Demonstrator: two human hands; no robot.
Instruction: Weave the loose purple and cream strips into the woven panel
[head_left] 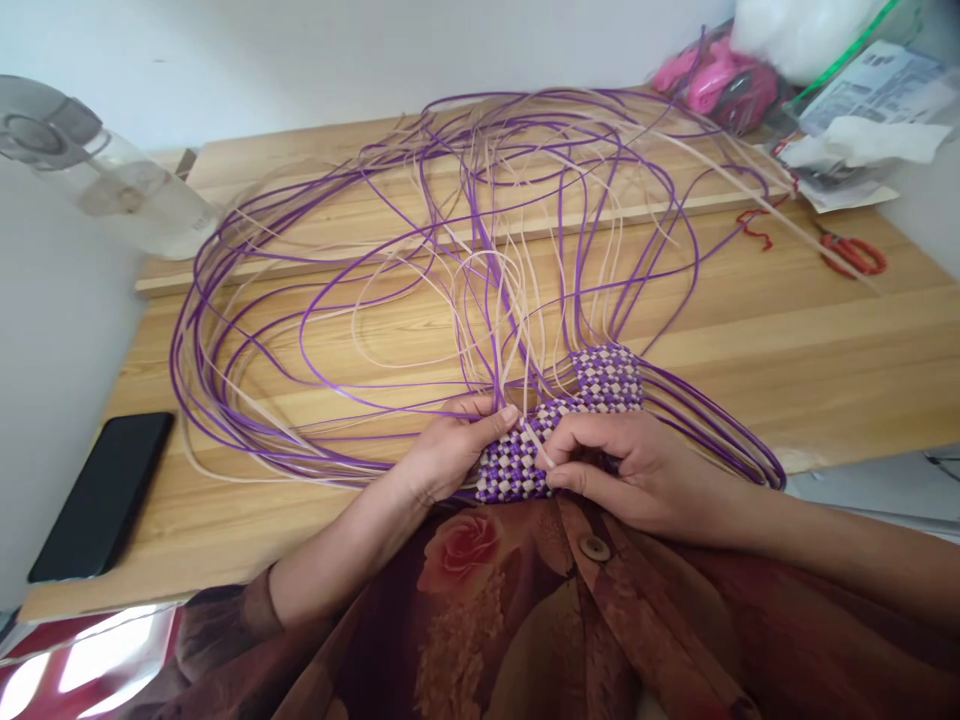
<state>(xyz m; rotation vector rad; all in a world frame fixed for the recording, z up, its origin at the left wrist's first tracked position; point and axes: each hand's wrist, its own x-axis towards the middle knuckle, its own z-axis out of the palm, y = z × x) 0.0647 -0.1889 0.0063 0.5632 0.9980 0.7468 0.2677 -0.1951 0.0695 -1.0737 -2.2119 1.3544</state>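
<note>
At the near edge of the tabletop: checkered purple-and-cream weaving, close to the shirt. Left hand: fingers pinching its left side. Right hand: fingers closed on pale strip. Loose cords loop beyond; phone left.

The left hand grips the edge of a purple-and-cream checkered woven piece, thumb on top. The right hand, just beside it, pinches a pale strand between thumb and forefinger, over the same piece. Loose strands, purple and pale, loop widely beyond both hands across the wooden desk. Phone, screen dark: left of the left hand. Red-handled scissors: beyond the right hand, to its right.
</note>
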